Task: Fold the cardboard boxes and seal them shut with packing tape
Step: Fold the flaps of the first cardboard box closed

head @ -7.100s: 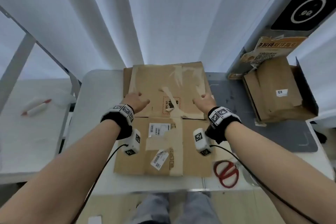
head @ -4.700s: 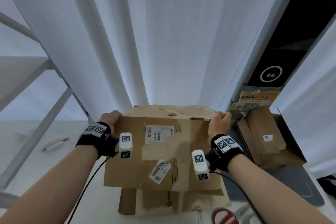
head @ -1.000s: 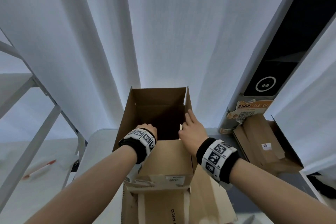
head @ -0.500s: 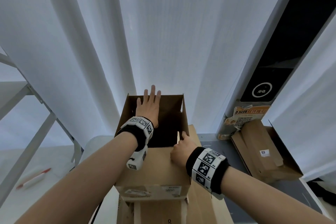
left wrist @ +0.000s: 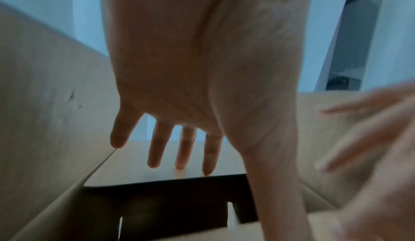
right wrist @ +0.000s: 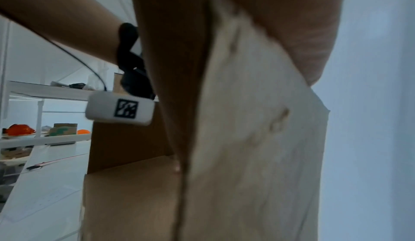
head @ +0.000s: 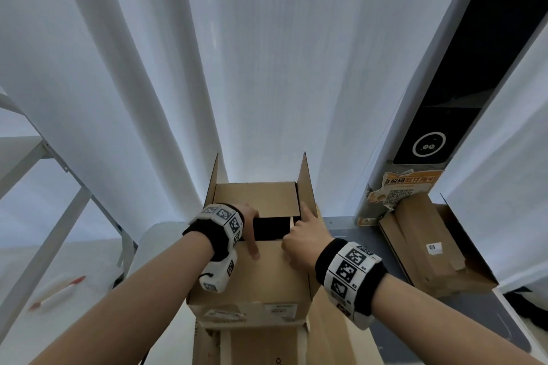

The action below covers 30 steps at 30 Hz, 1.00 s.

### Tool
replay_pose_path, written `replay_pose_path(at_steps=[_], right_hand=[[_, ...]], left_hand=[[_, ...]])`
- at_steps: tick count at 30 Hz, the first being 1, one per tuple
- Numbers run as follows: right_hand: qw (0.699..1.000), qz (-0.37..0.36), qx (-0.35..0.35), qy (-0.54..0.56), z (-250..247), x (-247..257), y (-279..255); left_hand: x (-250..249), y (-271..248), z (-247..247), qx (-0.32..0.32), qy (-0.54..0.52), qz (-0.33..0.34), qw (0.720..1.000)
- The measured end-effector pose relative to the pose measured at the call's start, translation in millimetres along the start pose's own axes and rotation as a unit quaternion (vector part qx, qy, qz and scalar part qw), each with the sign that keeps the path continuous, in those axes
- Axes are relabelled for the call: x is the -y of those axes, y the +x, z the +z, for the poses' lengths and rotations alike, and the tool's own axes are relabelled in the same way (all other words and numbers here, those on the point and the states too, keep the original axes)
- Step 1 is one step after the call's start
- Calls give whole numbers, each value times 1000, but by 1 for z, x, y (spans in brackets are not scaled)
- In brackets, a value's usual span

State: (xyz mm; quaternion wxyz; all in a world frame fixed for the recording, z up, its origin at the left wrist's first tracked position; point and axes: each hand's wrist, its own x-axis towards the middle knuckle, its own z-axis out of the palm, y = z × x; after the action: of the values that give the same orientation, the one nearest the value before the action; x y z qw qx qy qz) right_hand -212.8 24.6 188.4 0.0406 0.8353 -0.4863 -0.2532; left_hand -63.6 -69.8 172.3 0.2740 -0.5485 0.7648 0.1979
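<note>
A brown cardboard box [head: 252,284] stands upright on the table in front of me. Its near flap and far flap [head: 255,198] are folded inward, with a dark gap between them. The two side flaps [head: 307,187] stand up. My left hand [head: 247,227] lies spread over the gap. Its straight fingers [left wrist: 179,149] press on the far flap [left wrist: 139,170], and the thumb rests on the near flap. My right hand [head: 301,235] is at the box's right edge, with a finger against the base of the right side flap [right wrist: 258,138]. It appears blurred in the left wrist view.
Flattened cardboard [head: 267,347] lies under the box. An open carton of flat boxes [head: 427,249] sits at the right on a grey mat [head: 370,246]. White curtains hang close behind. A white shelf frame [head: 44,216] and a marker [head: 56,293] are at the left.
The flat box was lifted and opened upright. In the last half second my left hand pushed the far flap down over the opening. My right hand shifted from the near flap toward the right side flap.
</note>
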Motion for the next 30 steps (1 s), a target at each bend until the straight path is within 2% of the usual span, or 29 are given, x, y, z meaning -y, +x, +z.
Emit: replay_pose_path(at_steps=[3,5,8,11,15,20,23,30], right_hand=[[991,76,-93,62,4,-9,4],[966,154,-145,146,5,-17,6],[905,247,-122,324,3,-31,2],[833,266,-100,475,4,-43,2],[776,268,-147,551,10,-51,-3],[757,275,-181,564,24,-76,-14],[759,273,-195,558,34,-89,-22],[736,275,-217,579,52,-83,-29]], left_hand=[[2,2,22,13,-5,-3,1000],[3,2,30,13,-17,1,1000],[4,2,33,2,-30,17,999],[0,1,29,-15,-24,21,999],[-7,4,25,-21,-12,17,1000],[-21,10,21,-29,-30,28,999],[-35,14,19,-40,-29,40,998],[-52,29,29,-34,-18,51,998]])
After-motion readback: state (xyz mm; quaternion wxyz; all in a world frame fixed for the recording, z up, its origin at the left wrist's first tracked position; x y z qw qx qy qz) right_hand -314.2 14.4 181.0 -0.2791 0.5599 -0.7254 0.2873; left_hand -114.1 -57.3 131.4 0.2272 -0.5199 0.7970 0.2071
